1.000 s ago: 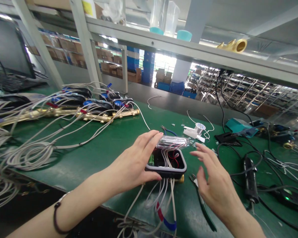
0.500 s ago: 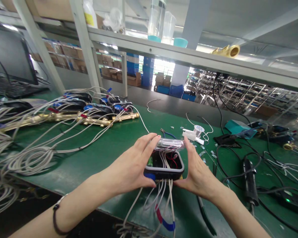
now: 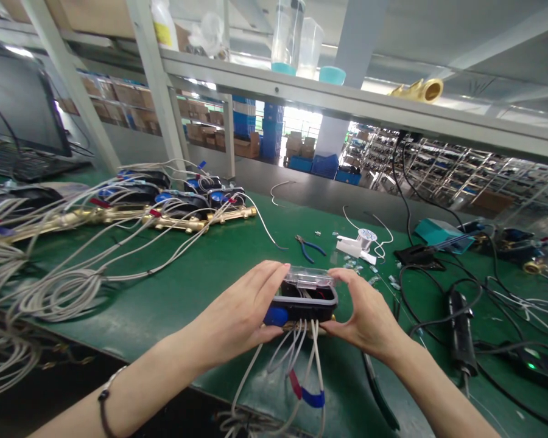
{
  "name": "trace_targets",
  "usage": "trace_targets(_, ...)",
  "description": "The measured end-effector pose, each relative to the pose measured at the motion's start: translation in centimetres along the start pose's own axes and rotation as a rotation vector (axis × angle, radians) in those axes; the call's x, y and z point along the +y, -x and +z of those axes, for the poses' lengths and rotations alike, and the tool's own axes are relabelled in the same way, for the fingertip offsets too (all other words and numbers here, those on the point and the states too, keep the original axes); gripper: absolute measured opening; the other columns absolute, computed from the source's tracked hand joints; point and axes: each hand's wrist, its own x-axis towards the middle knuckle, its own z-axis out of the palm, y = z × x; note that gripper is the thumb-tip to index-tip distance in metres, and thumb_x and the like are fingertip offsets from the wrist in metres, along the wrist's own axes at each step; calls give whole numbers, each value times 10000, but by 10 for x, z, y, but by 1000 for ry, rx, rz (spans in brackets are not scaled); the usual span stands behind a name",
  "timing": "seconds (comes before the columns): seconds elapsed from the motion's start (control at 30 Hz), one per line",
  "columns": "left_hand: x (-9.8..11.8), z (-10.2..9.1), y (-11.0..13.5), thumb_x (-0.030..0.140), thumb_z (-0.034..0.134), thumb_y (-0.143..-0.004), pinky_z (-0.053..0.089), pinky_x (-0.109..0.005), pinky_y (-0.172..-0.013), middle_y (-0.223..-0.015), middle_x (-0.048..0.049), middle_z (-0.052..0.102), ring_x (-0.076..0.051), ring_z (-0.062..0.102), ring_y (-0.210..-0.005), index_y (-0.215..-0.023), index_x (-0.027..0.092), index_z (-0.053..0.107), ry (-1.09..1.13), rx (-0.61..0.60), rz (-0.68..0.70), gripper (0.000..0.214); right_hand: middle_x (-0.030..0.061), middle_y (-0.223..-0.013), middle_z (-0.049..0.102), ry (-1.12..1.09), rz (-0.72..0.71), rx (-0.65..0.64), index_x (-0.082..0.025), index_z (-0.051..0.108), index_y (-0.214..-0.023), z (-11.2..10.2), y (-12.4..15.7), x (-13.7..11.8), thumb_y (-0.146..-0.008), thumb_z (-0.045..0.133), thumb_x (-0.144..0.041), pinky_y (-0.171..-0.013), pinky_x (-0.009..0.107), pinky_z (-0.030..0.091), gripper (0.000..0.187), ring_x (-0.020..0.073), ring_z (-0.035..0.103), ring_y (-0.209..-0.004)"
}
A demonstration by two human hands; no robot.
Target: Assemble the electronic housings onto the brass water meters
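Note:
A black box [image 3: 317, 312] with a grey rim stands near the front of the green bench, its wired inside partly in view. Above it a clear plastic lid [image 3: 310, 277] is tilted over the opening. My left hand [image 3: 242, 301] clasps the left side, fingers at the lid and thumb low by a blue part [image 3: 275, 316]. On the other side my right hand [image 3: 369, 313] has its fingertips on the lid's right end and its thumb low at the brass beneath. Grey cables [image 3: 301, 340] leave the front of the box, with red and blue tape [image 3: 312, 398] on them.
Brass meter assemblies [image 3: 173, 219] and coiled cables [image 3: 64, 295] lie to the left. Beyond the box are blue-handled pliers [image 3: 311, 248] and a solder spool [image 3: 366, 237]. A black handheld tool [image 3: 460, 334] and cords lie right. A shelf beam [image 3: 301, 91] crosses above.
The clear lid has come down towards the box and covers more of its opening. Both hands have lowered with it, and the pliers behind show more fully.

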Motion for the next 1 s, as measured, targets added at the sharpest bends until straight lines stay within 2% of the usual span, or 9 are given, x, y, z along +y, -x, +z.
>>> trace_targets(0.2,-5,12,8,256,657,-806,426,-434,-1054,-1281,-195,517,-279,472,-1242,-1303,63,376,-3,105,65,603,132,-1124,635,35,-94,-8,-169,472,-1117,2,2,3,-689,720,-255,-908,410,517,503,248,607,-1051)
trace_targets(0.37,-6,18,10,241,628,-828,476,-412,-1013,-1220,-205,568,-283,515,-1211,-1259,30,429,-23,176,110,520,188,-1228,581,83,-172,-15,-103,420,-1250,7,3,0,-735,641,-160,-971,446,480,564,270,561,-1137)
trace_targets(0.57,-9,22,10,220,614,-840,480,-419,-1012,-1200,-208,586,-291,526,-1203,-1248,15,443,-29,198,173,488,158,-1229,599,112,-239,13,-117,425,-1281,12,5,4,-807,568,-156,-973,408,492,497,240,565,-1146)
trace_targets(0.67,-5,21,10,186,599,-841,463,-414,-1031,-1234,-182,572,-273,503,-1232,-1269,60,433,43,190,128,476,156,-1199,621,135,-261,45,-106,449,-1262,11,6,2,-822,556,-168,-955,399,507,457,236,580,-1130)
trace_targets(0.73,3,19,16,163,566,-849,426,-430,-1062,-1311,-149,521,-254,454,-1279,-1311,130,408,166,154,-3,489,159,-1169,638,173,-264,72,-91,472,-1242,9,9,-5,-828,553,-174,-942,402,518,430,236,600,-1102)
trace_targets(0.83,20,19,34,206,489,-884,431,-463,-1044,-1363,-132,465,-243,471,-1265,-1349,200,355,449,189,-464,485,186,-1116,661,273,-258,112,-47,523,-1196,4,18,-23,-838,557,-208,-933,424,527,394,256,632,-1049)
trace_targets(0.87,28,20,41,257,476,-894,476,-459,-993,-1310,-142,509,-244,535,-1196,-1320,189,378,576,212,-654,443,204,-1098,665,318,-263,130,-24,542,-1176,3,22,-31,-838,557,-214,-924,430,534,387,272,640,-1033)
trace_targets(0.93,43,22,53,390,482,-893,538,-448,-889,-1121,-146,625,-249,640,-1012,-1182,152,492,902,162,-936,375,242,-1073,664,415,-292,158,24,570,-1141,1,31,-48,-831,546,-199,-893,431,551,383,311,647,-1015)
trace_targets(1.0,60,24,59,495,522,-854,537,-451,-873,-1004,-138,682,-265,664,-941,-1061,140,585,1250,69,-1041,416,265,-1071,657,488,-342,162,52,587,-1123,5,39,-66,-819,520,-165,-874,416,559,379,341,639,-1021)
